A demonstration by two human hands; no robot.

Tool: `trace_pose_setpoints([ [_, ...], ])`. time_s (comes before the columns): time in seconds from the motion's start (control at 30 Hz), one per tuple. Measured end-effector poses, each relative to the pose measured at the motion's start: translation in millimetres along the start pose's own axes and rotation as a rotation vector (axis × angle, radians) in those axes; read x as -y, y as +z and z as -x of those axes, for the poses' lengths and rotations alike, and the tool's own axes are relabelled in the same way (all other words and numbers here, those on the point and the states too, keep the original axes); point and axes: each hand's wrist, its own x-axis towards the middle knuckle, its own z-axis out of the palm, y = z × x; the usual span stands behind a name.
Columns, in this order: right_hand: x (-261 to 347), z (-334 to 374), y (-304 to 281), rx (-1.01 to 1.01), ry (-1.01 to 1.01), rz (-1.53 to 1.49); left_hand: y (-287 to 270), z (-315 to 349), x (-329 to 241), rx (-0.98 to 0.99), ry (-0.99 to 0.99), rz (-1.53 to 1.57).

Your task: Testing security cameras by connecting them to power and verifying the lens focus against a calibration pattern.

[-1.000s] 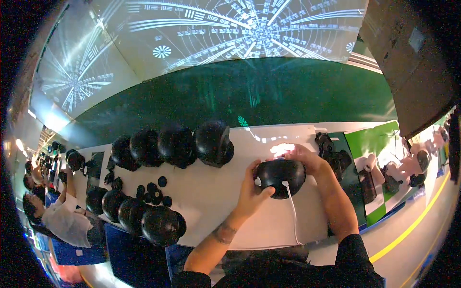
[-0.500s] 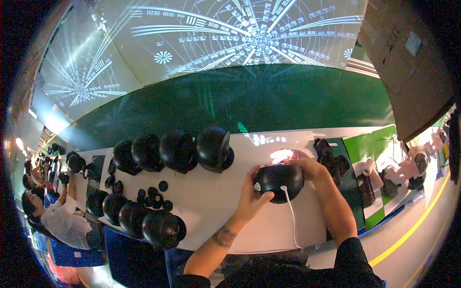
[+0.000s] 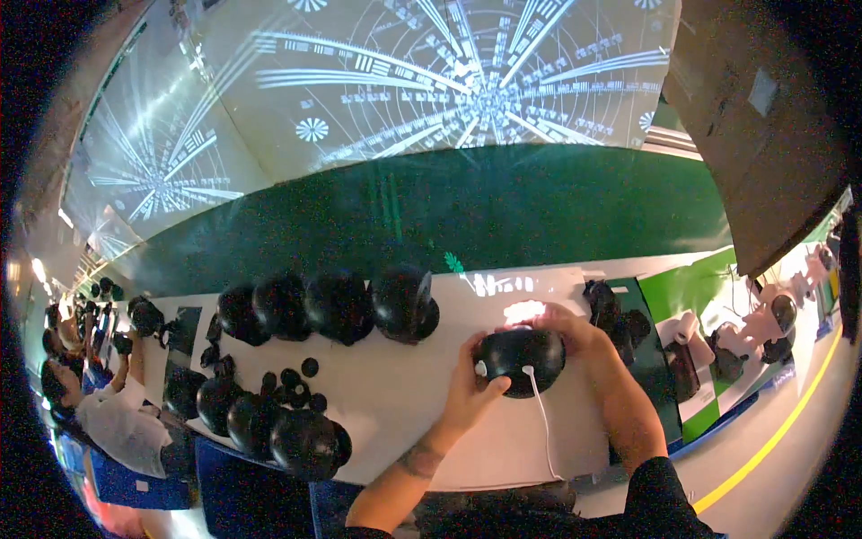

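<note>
A round black projector (image 3: 525,361) sits between my two hands over the white table, its lit end turned away from me. A white cable (image 3: 541,413) is plugged into the side facing me and runs down to the table's near edge. My left hand (image 3: 471,377) wraps the projector's left side, thumb along its near face. On the far right side my right hand (image 3: 570,331) grips it close to the bright light; some of its fingers are hidden behind the projector. A test pattern of lines and rings (image 3: 485,99) shines on the wall screen ahead.
A row of black round housings (image 3: 337,307) stands along the table's far left, another row (image 3: 305,440) along its near left. Small black caps (image 3: 292,386) lie between them. Dark parts (image 3: 620,323) and pinkish-white parts (image 3: 772,314) are at right. A co-worker (image 3: 121,422) works at left.
The whole view has tilted, so the table and screen sit lower in the picture. Both hands keep hold of the projector. The pattern on the screen looks slightly larger.
</note>
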Motion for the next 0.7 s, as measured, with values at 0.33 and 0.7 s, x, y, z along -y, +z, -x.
trace_pose_setpoints([
  [0.33,9,6,8,-0.040,0.054,0.007,3,0,4,-0.051,0.023,-0.121],
  [0.7,15,11,15,-0.079,0.028,-0.026,2,3,7,-0.043,-0.017,-0.070],
])
